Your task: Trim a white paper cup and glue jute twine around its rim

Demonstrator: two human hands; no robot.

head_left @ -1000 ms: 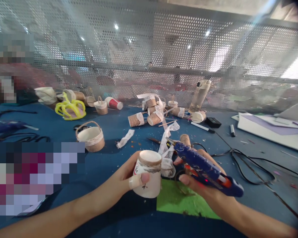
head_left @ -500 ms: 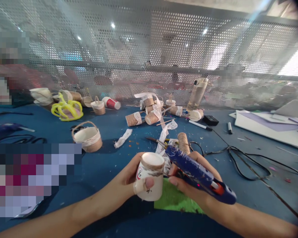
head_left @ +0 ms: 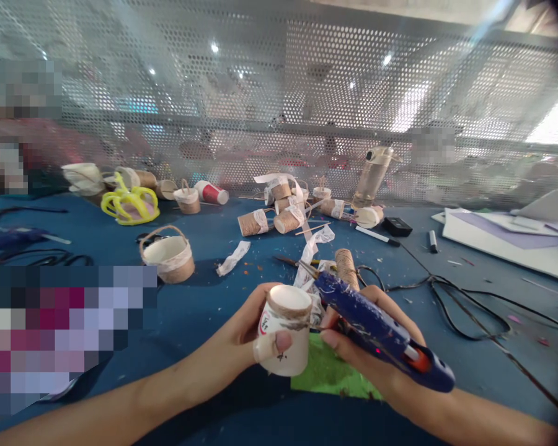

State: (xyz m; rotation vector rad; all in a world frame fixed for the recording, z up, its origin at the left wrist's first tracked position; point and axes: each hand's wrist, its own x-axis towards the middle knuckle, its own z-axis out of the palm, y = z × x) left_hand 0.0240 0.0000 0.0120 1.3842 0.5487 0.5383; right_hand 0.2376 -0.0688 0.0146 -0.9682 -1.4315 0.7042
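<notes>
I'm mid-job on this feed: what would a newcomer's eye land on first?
Probably the blue glue gun in the right hand, at front right of centre, beside the white cup in the left hand. Next, the bright green sheet on the blue table below, then the yellow crown-shaped piece at the back left.

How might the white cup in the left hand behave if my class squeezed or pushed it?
The white cup looks like paper, so it is probably light and could dent under a hard squeeze. Laid on its side, it may roll in a curve, since its round body narrows toward the end wrapped with twine.
</notes>
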